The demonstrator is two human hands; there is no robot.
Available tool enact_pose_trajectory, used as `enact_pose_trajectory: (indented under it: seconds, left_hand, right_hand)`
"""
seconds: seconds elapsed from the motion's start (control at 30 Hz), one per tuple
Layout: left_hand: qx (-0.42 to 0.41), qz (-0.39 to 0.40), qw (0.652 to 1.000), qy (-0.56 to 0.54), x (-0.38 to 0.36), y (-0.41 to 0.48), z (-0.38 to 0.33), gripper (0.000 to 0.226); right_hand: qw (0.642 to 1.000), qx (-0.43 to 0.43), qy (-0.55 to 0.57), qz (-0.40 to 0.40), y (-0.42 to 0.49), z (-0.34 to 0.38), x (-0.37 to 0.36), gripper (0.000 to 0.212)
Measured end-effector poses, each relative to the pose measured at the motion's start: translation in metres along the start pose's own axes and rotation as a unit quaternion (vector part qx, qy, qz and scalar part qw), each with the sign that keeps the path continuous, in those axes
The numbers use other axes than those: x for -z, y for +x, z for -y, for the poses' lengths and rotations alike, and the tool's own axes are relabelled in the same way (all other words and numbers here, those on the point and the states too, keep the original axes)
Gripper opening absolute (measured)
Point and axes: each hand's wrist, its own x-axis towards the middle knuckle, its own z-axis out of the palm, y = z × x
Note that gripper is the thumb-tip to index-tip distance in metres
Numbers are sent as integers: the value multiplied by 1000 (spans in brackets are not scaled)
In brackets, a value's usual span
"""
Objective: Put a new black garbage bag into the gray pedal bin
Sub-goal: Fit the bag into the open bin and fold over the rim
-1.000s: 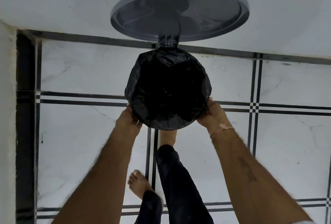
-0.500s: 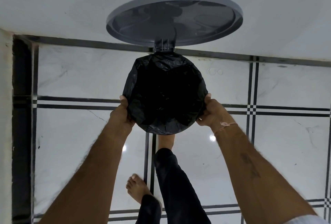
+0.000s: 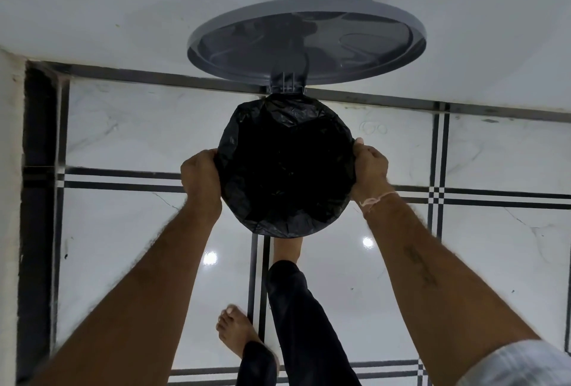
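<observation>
Tiled floor (image 3: 123,231) lay below the bin (image 3: 306,45); my left hand (image 3: 200,178) and right hand (image 3: 369,166) gripped the bag (image 3: 285,169) at opposite sides of its mouth, equally near.

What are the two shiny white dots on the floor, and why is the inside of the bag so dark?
In the head view, the dots are glare, probably lamps mirrored in the glossy floor; also in the head view, the garbage bag is black and dimly lit, so no detail shows inside.

The crinkled black garbage bag (image 3: 285,166) lines the gray pedal bin (image 3: 285,87), draped over its rim, lid (image 3: 306,41) raised open.
</observation>
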Motion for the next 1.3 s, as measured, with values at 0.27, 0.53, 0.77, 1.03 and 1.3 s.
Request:
enact_pose_trajectory:
  seconds: [0.27,0.53,0.77,1.03,1.3]
  left_hand:
    - [-52,69,981,175,-6,7,-12,42]
    - [-80,82,987,114,-8,14,-27,30]
    - [-12,123,992,28,-20,17,-52,20]
    - [-117,121,974,151,-36,28,-52,30]
    - [-109,144,973,140,-50,34,-66,26]
  right_hand:
    - [987,-82,-92,103,1,28,4,41]
    - [956,95,-261,90,8,42,-5,73]
    - [960,52,-217,170,23,58,-16,47]
    - [955,63,-196,212,33,75,-30,41]
    - [954,-9,-168,248,51,83,-40,35]
